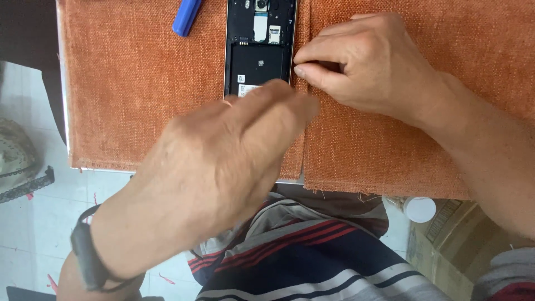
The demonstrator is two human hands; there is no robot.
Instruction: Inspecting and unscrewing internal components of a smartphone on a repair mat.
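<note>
Fingers: right hand [370,69] has thumb and forefinger pinched together against the right edge of the opened black smartphone [259,47]; whether anything small sits between the fingertips cannot be told.
Left hand: left hand [223,167] is blurred, its fingers loosely curled and pointing toward the lower end of the phone, covering that part; no object shows in its grasp, and whether it touches the phone cannot be told.
Wrist: one black band [89,251] circles the left wrist.
Phone: one, lying back side up with its rear cover off, at the top centre of the view, on the orange woven cloth [128,83]; the battery bay and dark inner parts show.
Labels: two small white stickers inside the phone, one square near the bay's left side, one rectangular just below it and partly hidden by the left hand.
Tool: one blue plastic handle [186,15], lying on the cloth left of the phone, cut off by the top edge.
Packages: one brown cardboard box [440,245] low on the right, below the cloth's edge; one white round cap [419,209] just beside it.
Clothing: striped garment [301,256] in dark blue, red and grey at the bottom centre.
</note>
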